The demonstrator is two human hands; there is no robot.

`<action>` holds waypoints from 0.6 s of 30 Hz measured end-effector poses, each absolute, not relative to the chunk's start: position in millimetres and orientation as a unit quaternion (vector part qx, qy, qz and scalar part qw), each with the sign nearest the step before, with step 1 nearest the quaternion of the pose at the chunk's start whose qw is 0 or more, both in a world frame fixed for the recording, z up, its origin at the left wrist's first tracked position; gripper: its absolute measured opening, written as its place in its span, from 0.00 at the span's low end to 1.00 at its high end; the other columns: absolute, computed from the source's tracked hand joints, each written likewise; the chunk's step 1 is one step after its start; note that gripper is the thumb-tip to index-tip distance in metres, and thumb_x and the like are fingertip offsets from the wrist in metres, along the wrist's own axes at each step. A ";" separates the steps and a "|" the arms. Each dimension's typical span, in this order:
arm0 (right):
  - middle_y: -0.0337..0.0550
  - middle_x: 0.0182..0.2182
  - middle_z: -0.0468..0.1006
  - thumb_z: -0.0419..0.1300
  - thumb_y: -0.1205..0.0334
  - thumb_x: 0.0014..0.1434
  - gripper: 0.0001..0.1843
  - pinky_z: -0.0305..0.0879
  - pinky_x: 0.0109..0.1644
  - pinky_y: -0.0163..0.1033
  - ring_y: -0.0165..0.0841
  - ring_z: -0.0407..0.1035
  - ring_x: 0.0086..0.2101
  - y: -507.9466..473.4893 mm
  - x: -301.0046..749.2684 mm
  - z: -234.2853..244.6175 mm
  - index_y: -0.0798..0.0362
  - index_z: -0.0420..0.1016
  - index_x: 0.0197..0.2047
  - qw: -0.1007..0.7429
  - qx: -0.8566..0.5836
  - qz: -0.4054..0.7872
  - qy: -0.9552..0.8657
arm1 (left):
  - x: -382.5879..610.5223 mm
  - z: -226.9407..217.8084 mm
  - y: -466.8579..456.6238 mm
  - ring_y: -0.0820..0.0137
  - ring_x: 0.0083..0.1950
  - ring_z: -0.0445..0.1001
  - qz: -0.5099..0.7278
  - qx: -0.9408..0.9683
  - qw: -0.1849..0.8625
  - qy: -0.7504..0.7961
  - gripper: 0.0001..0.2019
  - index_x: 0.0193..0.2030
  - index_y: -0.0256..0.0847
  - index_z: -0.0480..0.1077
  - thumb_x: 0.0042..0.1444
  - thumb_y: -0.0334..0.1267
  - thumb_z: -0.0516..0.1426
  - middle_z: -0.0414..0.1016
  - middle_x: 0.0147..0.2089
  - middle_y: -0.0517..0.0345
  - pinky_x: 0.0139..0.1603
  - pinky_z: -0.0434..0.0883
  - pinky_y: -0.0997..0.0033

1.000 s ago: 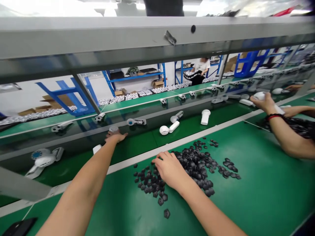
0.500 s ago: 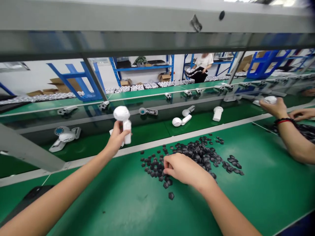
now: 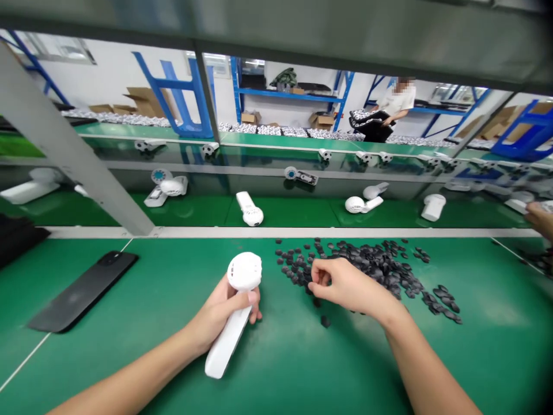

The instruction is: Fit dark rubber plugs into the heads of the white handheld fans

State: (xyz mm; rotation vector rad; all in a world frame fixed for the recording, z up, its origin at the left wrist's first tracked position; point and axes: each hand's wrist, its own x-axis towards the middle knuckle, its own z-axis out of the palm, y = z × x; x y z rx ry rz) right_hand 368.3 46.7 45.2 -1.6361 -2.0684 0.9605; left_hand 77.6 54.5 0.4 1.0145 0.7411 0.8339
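In the head view, the left hand [image 3: 220,305] reaches in from lower left, thumb and fingers clamped around the neck of a white device [image 3: 244,271] over the table [image 3: 294,374]. The right hand [image 3: 348,282] arches at the black pieces [image 3: 371,259], fingers curled toward the thumb; whether they pinch one, I cannot tell.

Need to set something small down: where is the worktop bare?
Bare green worktop shows between the black smartphone and the left hand holding a handheld fan, and right of the right forearm, nearer the camera than the black pentagonal pieces. It is crowded beside the right hand, where those pieces are heaped.
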 end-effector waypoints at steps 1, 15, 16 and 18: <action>0.35 0.25 0.78 0.61 0.64 0.62 0.06 0.63 0.30 0.33 0.31 0.72 0.27 46.6 357.8 42.1 0.50 0.71 0.32 0.186 -0.571 0.330 -0.728 | 76.6 0.6 55.3 0.70 0.27 0.73 0.397 0.457 0.723 0.333 0.12 0.45 0.41 0.67 0.59 0.38 0.65 0.72 0.32 0.61 0.40 0.77 0.59; 0.42 0.41 0.80 0.65 0.61 0.67 0.15 0.71 0.42 0.37 0.35 0.75 0.37 35.8 310.0 19.4 0.46 0.79 0.57 0.155 -0.508 0.330 -0.780 | 62.8 14.5 60.9 0.73 0.29 0.72 0.389 0.477 0.680 0.398 0.23 0.54 0.44 0.68 0.58 0.51 0.66 0.73 0.37 0.60 0.29 0.70 0.73; 0.41 0.41 0.80 0.64 0.61 0.67 0.15 0.72 0.42 0.37 0.35 0.75 0.37 36.6 311.9 19.1 0.46 0.79 0.56 0.157 -0.508 0.338 -0.777 | 61.6 13.9 61.3 0.73 0.29 0.72 0.386 0.475 0.680 0.405 0.23 0.54 0.43 0.68 0.59 0.52 0.66 0.73 0.37 0.59 0.29 0.70 0.73; 0.41 0.41 0.80 0.63 0.62 0.68 0.12 0.72 0.42 0.37 0.35 0.75 0.37 38.0 313.8 18.3 0.46 0.80 0.54 0.156 -0.498 0.335 -0.784 | 59.9 13.2 62.0 0.72 0.28 0.73 0.381 0.465 0.688 0.407 0.24 0.57 0.45 0.67 0.59 0.53 0.65 0.73 0.37 0.59 0.29 0.71 0.72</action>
